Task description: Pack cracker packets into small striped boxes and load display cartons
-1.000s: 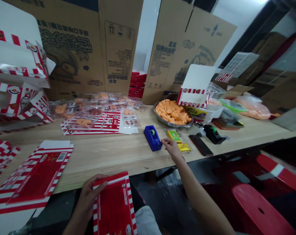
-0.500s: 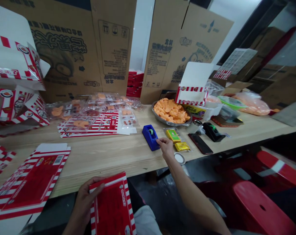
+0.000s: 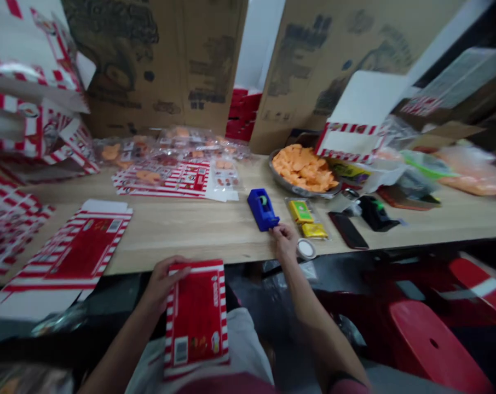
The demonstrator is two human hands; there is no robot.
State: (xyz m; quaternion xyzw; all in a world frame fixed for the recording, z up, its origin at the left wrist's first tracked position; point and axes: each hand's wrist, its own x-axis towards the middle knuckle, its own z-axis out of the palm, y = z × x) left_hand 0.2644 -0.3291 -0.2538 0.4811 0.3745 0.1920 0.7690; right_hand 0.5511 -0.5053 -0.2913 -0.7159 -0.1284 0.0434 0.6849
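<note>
My left hand [image 3: 168, 282] is closed on a red-and-white striped cardboard box [image 3: 199, 320], thumb on top, held over my lap in front of the table edge. My right hand [image 3: 286, 242] is at the front end of a blue tape dispenser [image 3: 261, 210], which holds a greenish roll. Its thumb and forefinger are pinched together just below the dispenser's tip; anything between them is too small to make out. Right of that hand lie a white tape roll [image 3: 306, 249] and yellow packets [image 3: 307, 218] in clear plastic.
Flat striped cartons [image 3: 87, 246] lie at the left, opened boxes [image 3: 34, 126] behind them. Bagged orange pieces [image 3: 182, 145] and a metal bowl of orange chips [image 3: 272, 172] stand farther back. A phone [image 3: 349, 230] and black dispenser [image 3: 375, 213] lie right. Red stools [image 3: 432, 350] stand below.
The view has tipped downward, showing more of the box in my left hand. My right hand has moved slightly off the dispenser's tip, towards me.
</note>
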